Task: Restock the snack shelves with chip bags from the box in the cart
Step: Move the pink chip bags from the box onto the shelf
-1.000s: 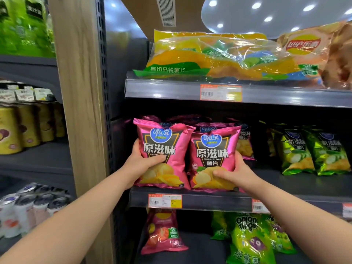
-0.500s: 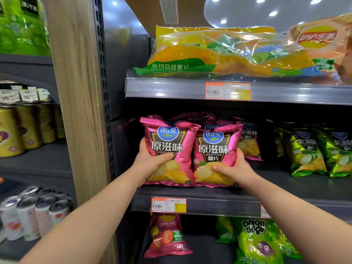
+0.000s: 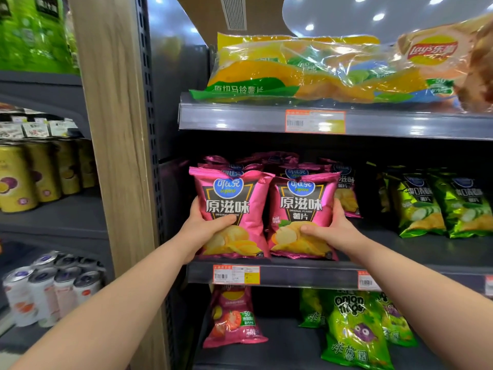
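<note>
Two pink chip bags stand upright side by side at the front of the middle shelf (image 3: 293, 273). My left hand (image 3: 205, 228) grips the left pink bag (image 3: 229, 206) by its lower left edge, thumb across the front. My right hand (image 3: 330, 231) holds the right pink bag (image 3: 304, 206) at its lower right side. More pink bags (image 3: 344, 188) stand behind them. The box and the cart are out of view.
Green chip bags (image 3: 437, 206) fill the right of the same shelf. Large yellow multipacks (image 3: 306, 70) lie on the top shelf. Below are a pink tomato bag (image 3: 234, 319) and green onion-ring bags (image 3: 354, 332). A wooden post (image 3: 117, 145) separates shelves of cans (image 3: 40, 172) at left.
Both hands have pushed the two pink bags slightly further back and closer together onto the shelf; the bags now sit upright on its front edge.
</note>
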### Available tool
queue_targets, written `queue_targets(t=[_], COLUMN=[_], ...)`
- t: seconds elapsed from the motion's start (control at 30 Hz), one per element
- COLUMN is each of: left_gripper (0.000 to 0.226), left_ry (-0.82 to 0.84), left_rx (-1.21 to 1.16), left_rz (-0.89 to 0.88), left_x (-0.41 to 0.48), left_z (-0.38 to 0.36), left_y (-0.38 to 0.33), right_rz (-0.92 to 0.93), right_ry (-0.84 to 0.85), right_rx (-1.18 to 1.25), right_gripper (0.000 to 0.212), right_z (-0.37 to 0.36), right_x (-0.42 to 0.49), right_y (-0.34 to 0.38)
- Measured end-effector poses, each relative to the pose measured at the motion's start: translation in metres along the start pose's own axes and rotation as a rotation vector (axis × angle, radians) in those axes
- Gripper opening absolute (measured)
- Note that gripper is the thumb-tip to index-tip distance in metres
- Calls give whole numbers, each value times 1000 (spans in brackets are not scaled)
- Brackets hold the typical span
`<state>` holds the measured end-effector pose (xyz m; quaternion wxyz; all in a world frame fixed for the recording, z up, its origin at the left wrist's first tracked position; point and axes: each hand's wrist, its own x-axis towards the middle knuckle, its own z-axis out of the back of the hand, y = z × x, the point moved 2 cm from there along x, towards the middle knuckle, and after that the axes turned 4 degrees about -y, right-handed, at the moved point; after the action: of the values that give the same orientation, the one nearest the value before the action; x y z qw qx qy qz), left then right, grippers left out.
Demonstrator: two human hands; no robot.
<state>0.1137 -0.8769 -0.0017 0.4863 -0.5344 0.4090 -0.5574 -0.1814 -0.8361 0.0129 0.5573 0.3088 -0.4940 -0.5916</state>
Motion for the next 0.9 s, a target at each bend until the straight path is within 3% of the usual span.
queue_targets(t=[0.17,0.27,0.33,0.4,0.53,0.63,0.73,0.9], left_gripper=[106,109,111,115,113,110,101,94], left_ry=[-4,-9,-5,-5,-37,-58,-96,-124], left_rx=[-29,-15,-4,4,30,27,49,66], left_rz=[-7,-4,2,16,19,-17,-52,-58], left_x=[-4,-6,-7,-9,-15,-18,-19,-18], left_z=[3,6,7,9,11,12,12,8], left_y=[-3,-4,-4,-4,-5,-5,-9,-17], right_rz=[147,334,489,655,880,815,708,698], right_ry=[-171,-388,-440,-361,-33,71,46,23], right_rx=[-103,-411,-602,-732,-902,-1029,-1074,-1139], right_gripper=[124,117,106,94,87,94,96,95], right_z=[2,2,-6,-21,-66,-99,-114,-120], right_x=[-7,-17,-27,-38,-55,-56,-50,-40], right_y=[9,24,38,52,65,60,57,62])
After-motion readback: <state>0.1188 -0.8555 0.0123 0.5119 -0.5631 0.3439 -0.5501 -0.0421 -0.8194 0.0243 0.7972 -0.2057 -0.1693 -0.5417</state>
